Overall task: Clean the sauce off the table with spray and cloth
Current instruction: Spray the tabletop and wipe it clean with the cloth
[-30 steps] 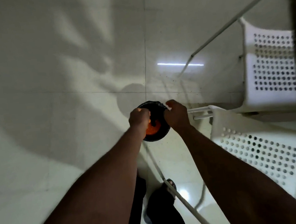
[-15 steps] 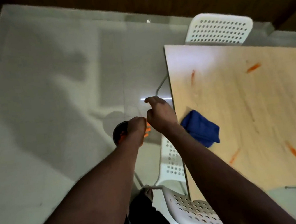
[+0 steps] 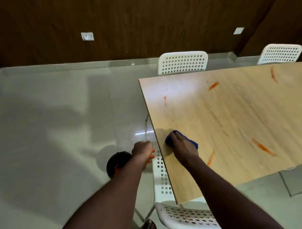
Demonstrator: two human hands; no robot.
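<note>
We see a pale, wood-grained table streaked with orange-red sauce, and on it a plain deep blue cloth. The chairs are white, patterned with rows of round holes. The spray bottle shows black with touches of orange. The floor is glossy pale grey tile, the wall dark brown wood grain.

The right grip clutched a blue cloth near the left edge of the table, among orange sauce streaks. The left grip, off the table, curled round a dark object with orange parts.
</note>
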